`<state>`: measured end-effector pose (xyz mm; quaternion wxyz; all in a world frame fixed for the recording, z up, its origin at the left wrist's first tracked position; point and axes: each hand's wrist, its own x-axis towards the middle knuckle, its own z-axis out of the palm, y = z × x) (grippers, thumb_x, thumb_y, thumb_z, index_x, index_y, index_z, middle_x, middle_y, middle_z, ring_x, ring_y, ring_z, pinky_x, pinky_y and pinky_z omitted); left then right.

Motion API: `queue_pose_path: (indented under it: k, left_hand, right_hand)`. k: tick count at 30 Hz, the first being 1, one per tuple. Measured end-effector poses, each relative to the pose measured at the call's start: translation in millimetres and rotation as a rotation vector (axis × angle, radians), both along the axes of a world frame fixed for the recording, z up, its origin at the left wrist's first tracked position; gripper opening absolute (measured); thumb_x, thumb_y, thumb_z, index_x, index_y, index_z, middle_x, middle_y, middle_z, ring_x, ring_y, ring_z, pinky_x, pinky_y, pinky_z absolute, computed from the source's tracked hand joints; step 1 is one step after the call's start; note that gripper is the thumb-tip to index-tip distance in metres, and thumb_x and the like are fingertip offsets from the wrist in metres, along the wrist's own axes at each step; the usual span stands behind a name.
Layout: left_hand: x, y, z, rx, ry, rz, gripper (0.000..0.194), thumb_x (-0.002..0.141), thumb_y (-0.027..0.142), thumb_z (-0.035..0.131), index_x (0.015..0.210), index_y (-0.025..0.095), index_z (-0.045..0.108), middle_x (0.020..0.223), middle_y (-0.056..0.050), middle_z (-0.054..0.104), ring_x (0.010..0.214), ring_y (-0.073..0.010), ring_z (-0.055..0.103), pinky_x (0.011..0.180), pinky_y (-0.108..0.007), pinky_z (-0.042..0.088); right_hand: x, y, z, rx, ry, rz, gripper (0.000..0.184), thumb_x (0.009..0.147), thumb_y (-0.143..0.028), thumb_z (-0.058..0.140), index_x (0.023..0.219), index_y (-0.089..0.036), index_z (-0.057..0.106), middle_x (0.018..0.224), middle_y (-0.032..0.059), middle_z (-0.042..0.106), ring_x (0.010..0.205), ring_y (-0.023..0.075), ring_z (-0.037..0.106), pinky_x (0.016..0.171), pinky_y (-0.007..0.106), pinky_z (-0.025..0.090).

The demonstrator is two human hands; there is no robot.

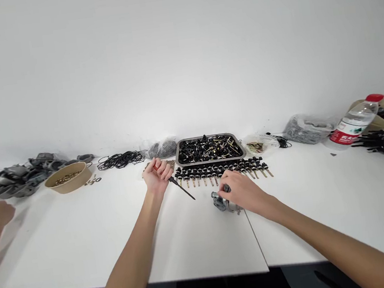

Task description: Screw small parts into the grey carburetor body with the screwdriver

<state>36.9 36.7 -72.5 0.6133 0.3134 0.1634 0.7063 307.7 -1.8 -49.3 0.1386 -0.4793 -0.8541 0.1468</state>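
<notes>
Left hand (156,173) grips a screwdriver (182,188); right hand (241,191) clamps a grey metal part (222,203) just before the tray (179,151). Likely risk — part twists free, or an elbow sweeps the pin row (222,170).

Grey part (225,204) mostly under right hand (242,191), tray (179,152) contents perhaps knobs, too small

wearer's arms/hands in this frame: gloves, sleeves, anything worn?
Both are bare. The left hand and right hand have no gloves, and no rings show on the fingers in view. Both forearms are uncovered down to the bottom edge of the picture: no sleeve, cuff, watch or strap shows. No markings can be made out.
</notes>
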Motion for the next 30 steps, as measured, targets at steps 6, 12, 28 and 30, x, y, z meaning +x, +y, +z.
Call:
queue_pose_path:
  k: [6,12,28,30]
  left_hand:
    - [-3,5,-6.2,-0.033,-0.012,-0.027,0.032,0.088,0.025,0.042,0.057,0.019,0.032,0.045,0.006,0.026,0.033,-0.0071,0.023,0.034,-0.022,0.017]
    - [-6,5,-6.9,-0.031,-0.025,-0.004,0.032,0.085,0.025,0.047,0.057,0.019,0.033,0.046,0.006,0.025,0.034,-0.0068,0.022,0.035,-0.022,0.016]
    - [-12,6,-7.7,-0.07,-0.059,0.039,0.029,0.082,0.02,0.047,0.057,0.019,0.034,0.045,0.006,0.027,0.034,-0.0071,0.024,0.034,-0.023,0.017]
    - [-13,6,-7.4,-0.079,-0.06,0.042,0.029,0.081,0.02,0.048,0.056,0.019,0.034,0.044,0.006,0.028,0.033,-0.0071,0.025,0.034,-0.023,0.017]
  right_hand:
    - [-15,3,13.0,0.056,-0.317,-0.005,0.017,0.084,-0.015,0.053,0.072,-0.016,0.065,0.094,0.0067,0.064,0.078,0.0178,0.061,0.059,0.027,0.037]
    - [-19,-4,4.2,0.242,-0.389,0.141,0.023,0.088,-0.008,0.045,0.08,-0.012,0.067,0.091,0.0138,0.064,0.078,0.0231,0.06,0.062,0.031,0.044]
    - [-22,-14,-12.3,0.212,-0.472,0.066,0.05,0.062,-0.017,0.076,0.11,-0.01,0.06,0.106,0.0189,0.058,0.096,0.0348,0.057,0.08,0.042,0.049]
    - [-14,-12,-15.7,0.224,-0.399,0.077,0.048,0.064,-0.014,0.073,0.11,-0.012,0.059,0.108,0.0165,0.057,0.098,0.0327,0.056,0.082,0.041,0.049]
